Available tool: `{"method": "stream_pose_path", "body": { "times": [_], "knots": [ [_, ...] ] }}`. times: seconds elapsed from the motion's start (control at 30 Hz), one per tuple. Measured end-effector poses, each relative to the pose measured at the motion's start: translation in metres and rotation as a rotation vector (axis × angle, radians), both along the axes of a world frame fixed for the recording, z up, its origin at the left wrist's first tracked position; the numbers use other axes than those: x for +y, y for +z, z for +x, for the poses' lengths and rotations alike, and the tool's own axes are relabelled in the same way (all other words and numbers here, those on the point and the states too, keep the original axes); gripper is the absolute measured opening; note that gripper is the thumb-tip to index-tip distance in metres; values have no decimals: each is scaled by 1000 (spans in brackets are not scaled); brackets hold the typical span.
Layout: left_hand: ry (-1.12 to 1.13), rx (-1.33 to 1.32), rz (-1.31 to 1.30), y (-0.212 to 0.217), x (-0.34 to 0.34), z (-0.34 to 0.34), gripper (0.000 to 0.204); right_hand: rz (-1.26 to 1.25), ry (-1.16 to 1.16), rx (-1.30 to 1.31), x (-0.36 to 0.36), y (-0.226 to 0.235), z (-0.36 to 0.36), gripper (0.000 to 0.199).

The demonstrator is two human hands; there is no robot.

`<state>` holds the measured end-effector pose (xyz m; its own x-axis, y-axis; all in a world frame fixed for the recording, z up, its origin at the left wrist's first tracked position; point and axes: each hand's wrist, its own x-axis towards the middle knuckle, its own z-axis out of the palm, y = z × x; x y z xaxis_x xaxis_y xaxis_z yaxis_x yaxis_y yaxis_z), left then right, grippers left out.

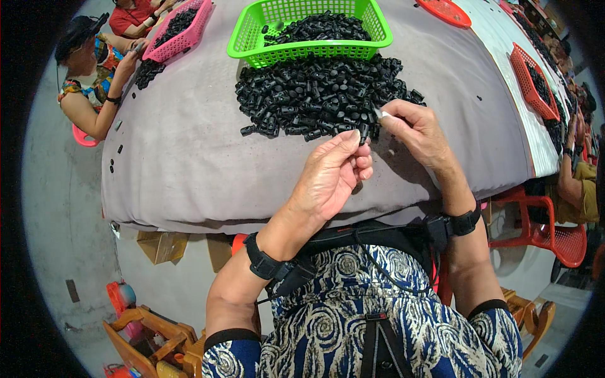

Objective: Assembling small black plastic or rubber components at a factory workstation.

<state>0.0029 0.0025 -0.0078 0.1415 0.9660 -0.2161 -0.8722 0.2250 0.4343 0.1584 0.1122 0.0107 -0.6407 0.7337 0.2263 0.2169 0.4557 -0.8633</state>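
A heap of small black plastic parts point(318, 94) lies on the grey cloth-covered table point(189, 157), in front of a green basket point(252, 38) that holds more of them. My left hand point(331, 176) pinches one small black part point(363, 133) between thumb and fingertips, just at the heap's near edge. My right hand point(416, 129) is right beside it, fingers closed on a small pale piece point(382, 114) close to that black part. Both wrists wear black straps.
A pink basket point(183, 28) with black parts stands at the far left, where a seated person point(94, 69) works. Red baskets point(532, 79) line the right side, with another person point(576, 176) and red chairs point(554, 233). Wooden items and cardboard boxes point(164, 246) lie under the table.
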Motion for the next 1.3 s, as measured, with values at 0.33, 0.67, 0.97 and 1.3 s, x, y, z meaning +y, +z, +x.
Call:
{"method": "stream_pose_path", "body": {
  "times": [0.33,0.67,0.97,1.3],
  "knots": [
    [57,-5,2,-4,3,-5,12,24,125,46,-17,7,-10,15],
    [80,27,13,-6,2,-6,12,178,149,-64,-19,10,-13,19],
    [36,5,26,-6,3,-5,11,139,103,1,-14,3,-12,16],
    [38,-39,-7,1,2,-5,14,94,52,87,-12,7,-6,14]
  ]
}}
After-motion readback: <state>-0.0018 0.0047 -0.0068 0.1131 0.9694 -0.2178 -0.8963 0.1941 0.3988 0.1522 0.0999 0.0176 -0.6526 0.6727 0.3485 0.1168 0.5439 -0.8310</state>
